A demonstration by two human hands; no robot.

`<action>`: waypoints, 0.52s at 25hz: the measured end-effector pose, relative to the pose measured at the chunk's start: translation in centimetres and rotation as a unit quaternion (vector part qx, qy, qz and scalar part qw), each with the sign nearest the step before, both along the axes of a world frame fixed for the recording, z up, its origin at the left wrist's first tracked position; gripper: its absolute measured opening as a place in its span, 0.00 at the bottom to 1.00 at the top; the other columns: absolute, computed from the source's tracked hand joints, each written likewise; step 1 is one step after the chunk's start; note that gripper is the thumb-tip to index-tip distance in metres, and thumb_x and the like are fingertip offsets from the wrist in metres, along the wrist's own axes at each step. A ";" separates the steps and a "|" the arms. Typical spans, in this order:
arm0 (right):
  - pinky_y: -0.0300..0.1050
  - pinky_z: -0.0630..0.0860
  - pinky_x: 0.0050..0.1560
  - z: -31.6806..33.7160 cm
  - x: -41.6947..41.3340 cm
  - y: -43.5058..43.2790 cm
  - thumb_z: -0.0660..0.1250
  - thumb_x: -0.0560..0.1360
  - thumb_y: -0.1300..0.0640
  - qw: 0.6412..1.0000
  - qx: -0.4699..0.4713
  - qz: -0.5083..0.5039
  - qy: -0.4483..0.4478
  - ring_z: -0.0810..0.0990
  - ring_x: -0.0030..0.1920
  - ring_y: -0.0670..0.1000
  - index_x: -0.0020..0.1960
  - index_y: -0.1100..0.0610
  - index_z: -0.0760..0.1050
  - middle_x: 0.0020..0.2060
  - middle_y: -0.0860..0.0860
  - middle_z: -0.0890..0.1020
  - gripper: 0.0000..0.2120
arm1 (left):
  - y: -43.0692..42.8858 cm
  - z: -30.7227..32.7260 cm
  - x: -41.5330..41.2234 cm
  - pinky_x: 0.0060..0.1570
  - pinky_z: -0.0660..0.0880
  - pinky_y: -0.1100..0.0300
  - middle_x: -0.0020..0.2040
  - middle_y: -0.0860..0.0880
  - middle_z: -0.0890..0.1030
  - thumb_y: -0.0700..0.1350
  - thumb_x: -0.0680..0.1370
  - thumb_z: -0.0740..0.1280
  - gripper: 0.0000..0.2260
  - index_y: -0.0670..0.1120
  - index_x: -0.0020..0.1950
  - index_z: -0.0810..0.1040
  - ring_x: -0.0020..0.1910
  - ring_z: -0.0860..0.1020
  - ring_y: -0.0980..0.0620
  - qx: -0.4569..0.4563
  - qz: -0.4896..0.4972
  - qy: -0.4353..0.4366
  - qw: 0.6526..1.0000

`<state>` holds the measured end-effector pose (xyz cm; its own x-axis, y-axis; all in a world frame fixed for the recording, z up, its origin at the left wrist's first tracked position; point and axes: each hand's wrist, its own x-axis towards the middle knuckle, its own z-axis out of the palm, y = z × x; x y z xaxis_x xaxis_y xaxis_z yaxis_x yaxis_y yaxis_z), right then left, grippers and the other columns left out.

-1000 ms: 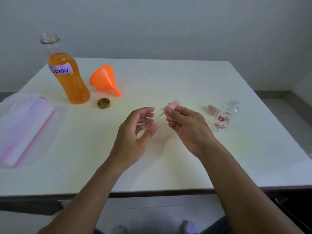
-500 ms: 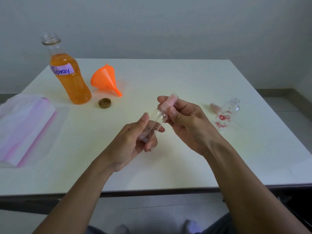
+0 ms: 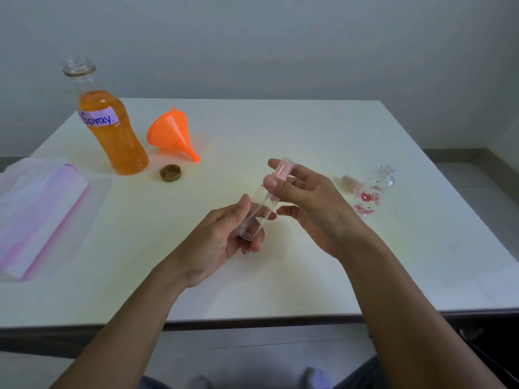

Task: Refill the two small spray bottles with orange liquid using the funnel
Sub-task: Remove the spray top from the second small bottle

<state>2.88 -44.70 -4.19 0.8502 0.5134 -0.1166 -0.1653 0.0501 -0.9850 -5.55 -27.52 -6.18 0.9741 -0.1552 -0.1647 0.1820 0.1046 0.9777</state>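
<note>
left hand (image 3: 216, 242) grips spray bottle (image 3: 262, 206) | right hand (image 3: 311, 203) apparently pinches pink cap (image 3: 282, 169)

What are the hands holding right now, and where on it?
One small clear spray bottle: left hand grips its lower body, right hand pinches its pink top.

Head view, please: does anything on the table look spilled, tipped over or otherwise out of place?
Nothing looks spilled or damaged. The funnel lies on its side beside the open orange bottle, with a cap near it on the table. The flowered bottle is uncapped too, as refilling needs.
</note>
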 end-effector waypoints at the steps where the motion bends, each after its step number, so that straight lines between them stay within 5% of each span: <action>1: 0.52 0.75 0.53 -0.1 0.4 -0.4 0.79 0.67 0.51 1.000 0.012 0.009 0.009 0.82 0.50 0.49 0.66 0.51 0.79 0.50 0.50 0.85 0.28 | 0.1 0.0 0.0 0.40 0.69 0.57 0.36 0.42 0.75 0.57 0.82 0.52 0.24 0.40 0.58 0.79 0.36 0.74 0.51 -0.002 0.005 0.001 1.000; 5: 0.49 0.75 0.51 0.4 0.7 -1.8 0.69 0.75 0.71 0.987 0.143 0.019 0.067 0.80 0.52 0.54 0.71 0.54 0.76 0.58 0.56 0.81 0.27 | 0.4 0.0 0.0 0.43 0.68 0.53 0.37 0.42 0.77 0.56 0.81 0.53 0.23 0.42 0.57 0.80 0.37 0.76 0.51 -0.015 0.022 -0.001 1.000; 10: 0.51 0.74 0.52 0.4 -0.2 -0.6 0.77 0.70 0.59 0.995 0.090 0.034 0.000 0.79 0.48 0.53 0.68 0.57 0.78 0.47 0.57 0.80 0.27 | 0.0 0.1 -0.3 0.41 0.70 0.56 0.38 0.41 0.80 0.57 0.81 0.53 0.24 0.41 0.58 0.79 0.39 0.77 0.50 0.005 -0.011 0.008 1.000; 13: 0.48 0.76 0.55 0.4 -0.2 -0.7 0.74 0.70 0.63 0.992 0.117 0.037 -0.002 0.82 0.50 0.53 0.67 0.58 0.77 0.44 0.57 0.82 0.25 | 0.0 0.4 -0.5 0.39 0.70 0.57 0.35 0.42 0.77 0.58 0.81 0.53 0.25 0.41 0.56 0.81 0.35 0.73 0.50 -0.024 -0.030 0.035 0.999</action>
